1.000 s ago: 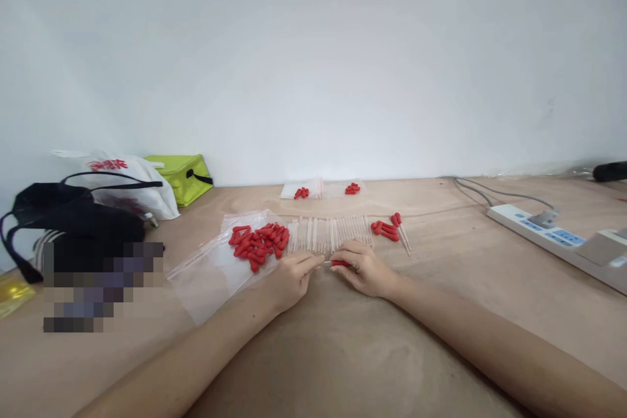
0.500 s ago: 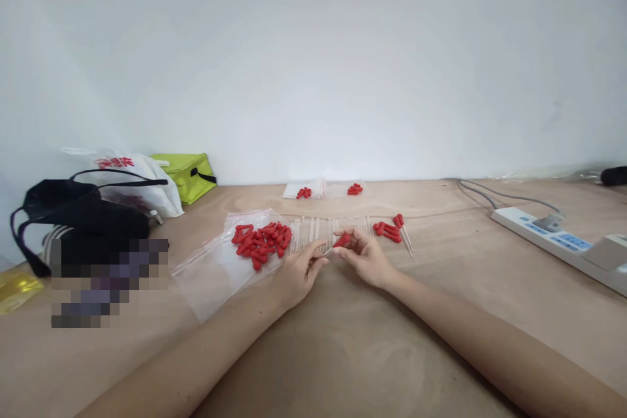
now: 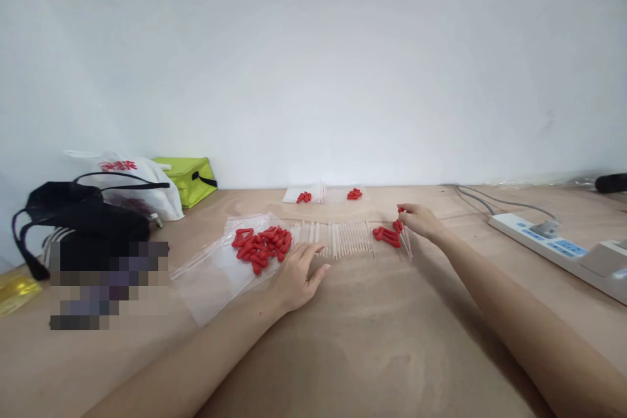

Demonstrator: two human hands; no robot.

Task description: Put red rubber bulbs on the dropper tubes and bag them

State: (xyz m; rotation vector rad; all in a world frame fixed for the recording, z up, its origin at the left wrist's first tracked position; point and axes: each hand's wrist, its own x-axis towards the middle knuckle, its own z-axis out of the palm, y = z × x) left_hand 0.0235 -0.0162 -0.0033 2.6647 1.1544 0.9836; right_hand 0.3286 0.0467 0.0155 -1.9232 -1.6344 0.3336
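Observation:
My right hand (image 3: 420, 222) pinches the red end of a dropper (image 3: 401, 210), a thin pale tube with a red rubber bulb. It is at the right end of the row, over other red-topped droppers (image 3: 407, 245) lying side by side. Loose red bulbs (image 3: 388, 236) lie just left of them. My left hand (image 3: 298, 277) rests on the table with its fingers apart, nothing in them. Beyond its fingertips lies a row of thin clear tubes (image 3: 343, 238). A pile of red bulbs (image 3: 259, 247) sits on a clear plastic bag (image 3: 215, 290) to its left.
Two small bags (image 3: 291, 192) with red bulbs lie near the wall. At the left are a black bag (image 3: 93, 215), a white plastic bag (image 3: 161, 192) and a lime-green box bag (image 3: 193, 186). A white power strip (image 3: 539, 238) with cables stands at the right.
My hands have parted. My right hand has carried the dropper right to the red-topped droppers. My left hand has let go of the tube and opened, staying in about the same place.

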